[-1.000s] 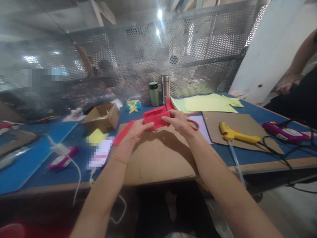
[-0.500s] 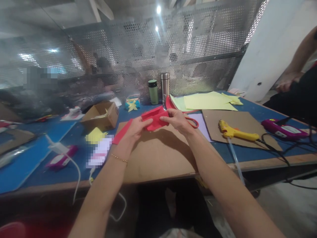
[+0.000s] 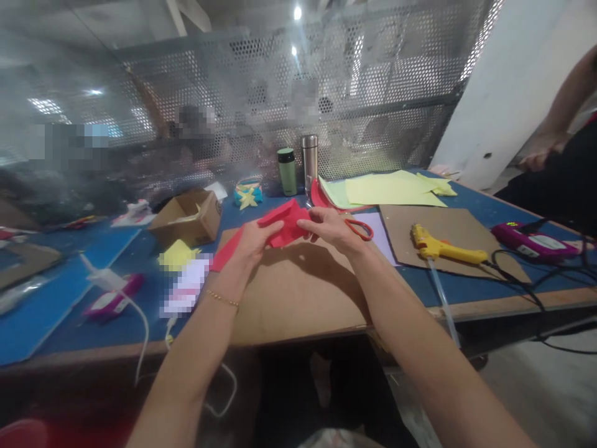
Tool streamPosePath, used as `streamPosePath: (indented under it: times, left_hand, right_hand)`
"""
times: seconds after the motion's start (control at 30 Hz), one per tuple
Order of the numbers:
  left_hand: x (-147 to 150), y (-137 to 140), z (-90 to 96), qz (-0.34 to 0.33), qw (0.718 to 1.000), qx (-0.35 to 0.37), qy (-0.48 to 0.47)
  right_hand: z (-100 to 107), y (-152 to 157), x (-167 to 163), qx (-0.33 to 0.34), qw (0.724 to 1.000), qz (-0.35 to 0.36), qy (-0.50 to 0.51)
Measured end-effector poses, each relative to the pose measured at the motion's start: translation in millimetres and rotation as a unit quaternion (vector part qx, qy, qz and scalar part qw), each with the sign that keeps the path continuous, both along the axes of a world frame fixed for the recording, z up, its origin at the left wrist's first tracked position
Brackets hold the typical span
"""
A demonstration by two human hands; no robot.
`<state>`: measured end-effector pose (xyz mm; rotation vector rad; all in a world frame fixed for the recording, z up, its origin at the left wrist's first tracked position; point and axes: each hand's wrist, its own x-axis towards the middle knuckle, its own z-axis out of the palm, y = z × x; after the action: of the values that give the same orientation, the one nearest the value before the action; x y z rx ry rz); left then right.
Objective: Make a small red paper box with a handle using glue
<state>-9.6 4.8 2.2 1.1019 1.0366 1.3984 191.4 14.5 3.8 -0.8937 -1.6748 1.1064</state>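
Observation:
A folded piece of red felt-like sheet (image 3: 288, 225) is held between my two hands above a brown cardboard sheet (image 3: 298, 298). My left hand (image 3: 255, 241) pinches its left side, thumb on top. My right hand (image 3: 326, 225) grips its right edge between thumb and fingers. Another red strip (image 3: 227, 252) lies beside my left wrist; whether it joins the held piece I cannot tell. Scissors with orange-red handles (image 3: 360, 229) lie just past my right hand, partly hidden by it.
A yellow glue gun (image 3: 448, 251) rests on cardboard at right, its cord trailing to a purple device (image 3: 534, 244). Behind stand a green bottle (image 3: 288, 174) and a steel flask (image 3: 310, 163). Left are a cardboard box (image 3: 189, 221) and white cable (image 3: 140, 311). A person's arm (image 3: 559, 118) shows at far right.
The red piece has been folded flatter and tilted between my hands; the open gap along its top has narrowed. Both hands keep hold of it, and the view has shifted slightly.

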Motion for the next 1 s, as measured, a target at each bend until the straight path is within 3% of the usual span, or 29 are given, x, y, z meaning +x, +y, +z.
streamPosePath:
  times: [0.2,0.37,0.53,0.8,1.0]
  left_hand:
    - [-2,1,1.1,0.008,1.0,-0.014,-0.022]
    - [-4,-6,11.1,-0.042,0.998,-0.043,-0.023]
    - [-8,-11,18.1,-0.068,0.998,-0.005,-0.011]
    - [-9,-6,12.9,-0.048,0.999,0.023,0.008]
    - [-11,-1,8.6,-0.046,0.999,0.023,0.017]
  right_hand:
    - [-3,5,0,0.052,0.996,-0.054,0.045]
    - [0,4,1,0.111,0.992,-0.054,0.034]
    - [4,2,0,0.192,0.977,-0.087,0.022]
    - [7,-4,-2,0.147,0.988,-0.031,0.022]
    - [9,-6,-3,0.134,0.99,-0.031,0.025]
